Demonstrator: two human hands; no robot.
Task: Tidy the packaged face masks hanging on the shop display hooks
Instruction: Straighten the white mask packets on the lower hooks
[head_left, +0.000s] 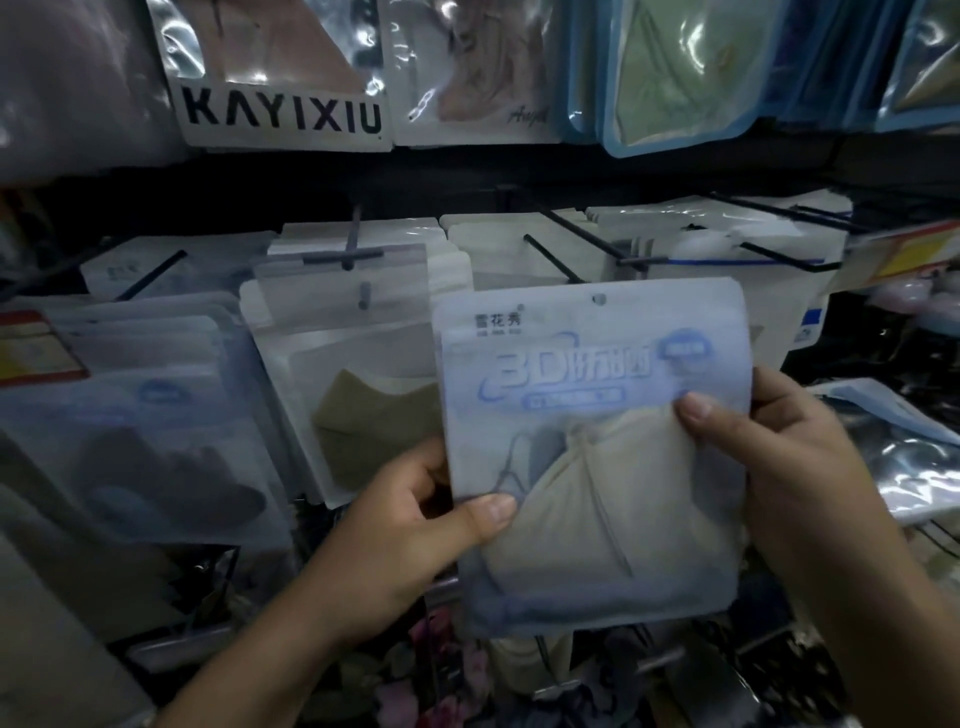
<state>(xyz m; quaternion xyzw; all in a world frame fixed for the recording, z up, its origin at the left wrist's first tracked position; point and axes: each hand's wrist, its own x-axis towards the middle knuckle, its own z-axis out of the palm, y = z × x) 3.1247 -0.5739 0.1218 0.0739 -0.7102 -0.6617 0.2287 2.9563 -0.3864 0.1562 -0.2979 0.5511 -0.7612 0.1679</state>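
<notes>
A pale blue mask packet (597, 364) with a cream mask inside is off the hooks, held upright in front of the display. My left hand (410, 525) grips its lower left edge, thumb on the front. My right hand (779, 457) pinches its right edge, thumb pressing the front. The packet's hang hole is at its top middle, free of any hook. Just behind and above it a bare black hook (571, 260) juts out. More mask packets hang at left, a blue packet with a dark mask (156, 441) and a clear packet with an olive mask (363, 431).
An upper row of packets, one marked KAYIXIU (283, 114) and a blue-rimmed packet (685, 78), hangs above. Several black hooks (779, 260) stick out at right with white packets behind. Yellow price tags (31, 353) sit at both sides. Floral goods lie below.
</notes>
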